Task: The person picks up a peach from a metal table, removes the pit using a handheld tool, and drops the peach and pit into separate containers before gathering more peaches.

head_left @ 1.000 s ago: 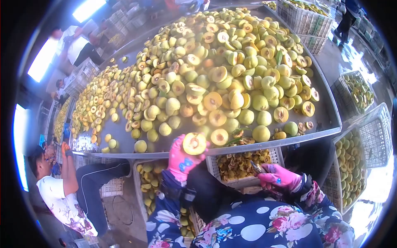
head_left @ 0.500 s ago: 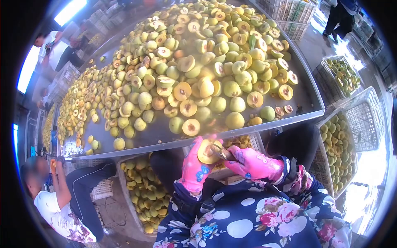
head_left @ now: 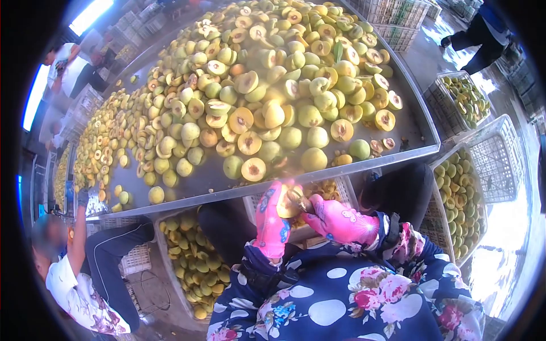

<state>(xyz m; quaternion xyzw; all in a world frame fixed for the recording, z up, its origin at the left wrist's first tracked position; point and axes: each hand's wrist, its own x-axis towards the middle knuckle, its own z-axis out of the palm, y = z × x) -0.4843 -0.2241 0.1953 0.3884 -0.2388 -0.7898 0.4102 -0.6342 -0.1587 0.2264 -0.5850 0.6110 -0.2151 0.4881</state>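
My left hand (head_left: 271, 227), in a pink patterned glove, grips a yellow peach half (head_left: 284, 206) just off the table's near edge. Fingers of my right hand (head_left: 344, 220), gloved the same way, are wrapped round a small metal pitting tool (head_left: 303, 202). Its working end is at the cut face of the peach half; how deep it sits is hidden. Below both hands stands a crate (head_left: 348, 196) with yellow fruit pieces inside. Just beyond the metal table rim (head_left: 227, 196) lie many halved peaches (head_left: 250, 142), several with the brown pit showing.
Crates of peach halves stand at my left (head_left: 196, 267) and right (head_left: 459, 199), with another crate (head_left: 463, 99) farther right. Stacked crates (head_left: 395, 23) are behind the table. A seated co-worker (head_left: 85, 284) is at the left; another person (head_left: 480, 37) is at the far right.
My left hand has turned the peach half so its face is more towards the tool. The right hand has shifted slightly left with the tool. The co-worker at left has raised an arm to the table.
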